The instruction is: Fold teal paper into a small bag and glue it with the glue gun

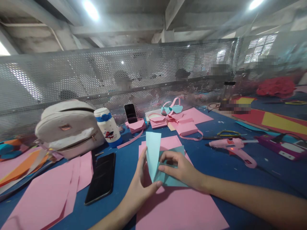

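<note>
A light blue sheet of paper point(153, 150) is partly folded, with its left flap standing upright and the rest lying low over pink paper. My left hand point(141, 185) grips the paper's left side, thumb at the lower edge and fingers behind the raised flap. With bent fingers, my right hand point(178, 166) holds the paper from the right, close to the fold; its fingertips are partly hidden by the paper. Under both hands lie pink sheets point(177, 210) on the blue table point(124, 179).
A black phone point(102, 179) and more pink sheets point(48, 191) lie left, before a white backpack point(69, 127) and a bottle point(107, 126). Small pink paper bags point(187, 127) stand at the back. Scissors point(223, 134) and a pink glue gun point(232, 147) are right. A perforated metal screen point(148, 70) stands behind.
</note>
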A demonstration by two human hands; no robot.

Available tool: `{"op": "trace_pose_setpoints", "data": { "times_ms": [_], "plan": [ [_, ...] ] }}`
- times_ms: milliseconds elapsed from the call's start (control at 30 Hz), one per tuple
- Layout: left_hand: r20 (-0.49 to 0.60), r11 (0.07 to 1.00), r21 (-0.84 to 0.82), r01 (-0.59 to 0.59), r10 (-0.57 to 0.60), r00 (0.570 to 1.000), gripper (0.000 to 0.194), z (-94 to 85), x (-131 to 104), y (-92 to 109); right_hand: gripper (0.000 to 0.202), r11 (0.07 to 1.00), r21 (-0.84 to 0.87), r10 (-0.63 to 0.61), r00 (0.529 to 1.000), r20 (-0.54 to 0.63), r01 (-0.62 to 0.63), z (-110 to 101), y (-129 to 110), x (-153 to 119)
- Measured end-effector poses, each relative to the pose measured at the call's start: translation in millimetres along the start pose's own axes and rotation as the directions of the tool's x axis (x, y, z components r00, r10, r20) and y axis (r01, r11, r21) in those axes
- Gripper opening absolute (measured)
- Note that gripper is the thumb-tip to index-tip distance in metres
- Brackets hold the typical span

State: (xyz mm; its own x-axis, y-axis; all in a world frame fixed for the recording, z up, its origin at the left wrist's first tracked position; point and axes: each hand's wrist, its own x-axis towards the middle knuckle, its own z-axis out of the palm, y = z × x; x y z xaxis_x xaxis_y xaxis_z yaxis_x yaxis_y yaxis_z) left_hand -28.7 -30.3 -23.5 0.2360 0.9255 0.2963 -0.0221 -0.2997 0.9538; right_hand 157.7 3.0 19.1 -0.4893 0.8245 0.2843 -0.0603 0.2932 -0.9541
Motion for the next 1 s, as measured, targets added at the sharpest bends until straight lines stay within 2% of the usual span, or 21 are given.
{"op": "trace_pose_setpoints", "data": {
  "times_ms": [433,633,833,1000],
  "plan": [
    [0.002,0.996,0.084,0.025,-0.025,1.000,0.102,-6.6,0.8,-5.3,0.011,1.000,-0.017,-0.015,1.000,-0.007,0.015,-1.8,2.6,1.8],
    [0.014,0.986,0.164,0.019,-0.021,1.000,0.094,-8.5,0.6,1.0,0.011,0.999,-0.027,-0.023,1.000,-0.010,0.022,-3.3,3.7,2.0],
    [-0.005,0.968,0.252,0.016,-0.016,1.000,0.076,-8.7,-2.9,6.2,0.011,1.000,-0.024,-0.021,1.000,-0.012,0.020,-2.6,1.8,0.9],
    [-0.007,0.958,0.285,0.020,-0.019,1.000,0.069,-8.1,-1.8,6.7,0.011,0.999,-0.043,-0.021,0.999,-0.032,0.020,-2.0,1.5,0.4]
  ]
}}
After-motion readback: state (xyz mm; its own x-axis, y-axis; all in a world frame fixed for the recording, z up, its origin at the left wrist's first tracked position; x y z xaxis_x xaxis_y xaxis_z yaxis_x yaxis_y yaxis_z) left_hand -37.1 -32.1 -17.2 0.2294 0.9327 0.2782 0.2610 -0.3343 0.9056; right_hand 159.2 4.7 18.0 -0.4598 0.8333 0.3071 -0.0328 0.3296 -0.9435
